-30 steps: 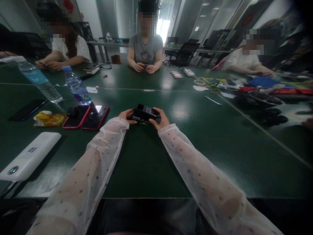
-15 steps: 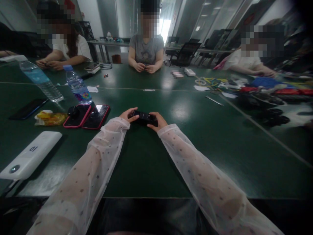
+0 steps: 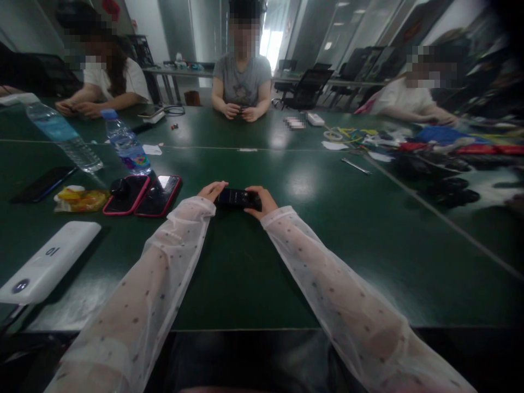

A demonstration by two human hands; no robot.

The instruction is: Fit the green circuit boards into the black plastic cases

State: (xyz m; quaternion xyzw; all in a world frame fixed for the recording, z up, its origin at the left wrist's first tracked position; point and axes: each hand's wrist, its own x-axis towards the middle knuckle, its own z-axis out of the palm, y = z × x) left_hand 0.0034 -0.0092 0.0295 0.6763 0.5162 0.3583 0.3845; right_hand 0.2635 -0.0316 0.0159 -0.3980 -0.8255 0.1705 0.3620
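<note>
A dark phone-like device [image 3: 233,199] with small light marks on its face is held sideways above the green table [image 3: 229,262]. My right hand [image 3: 262,202] grips its right end, thumb below and fingers along the top. At the left end is my left hand [image 3: 212,192], its fingers and thumb close together against the edge of the device. Sheer white dotted sleeves cover both forearms. To the left of my left hand lie two pink-edged phones [image 3: 159,196] [image 3: 126,195], with a small black object on the farther one.
Bottles [image 3: 126,144] [image 3: 63,134], a yellow packet [image 3: 79,199], a dark phone [image 3: 43,184] and a white power bank [image 3: 51,262] are at left. A wrench [image 3: 356,166] and piled cables [image 3: 446,144] lie at right. Several people sit around the table.
My left thumb has moved up off the device's front towards its top left edge, and the device's face shows more. The whole view has shifted slightly.
</note>
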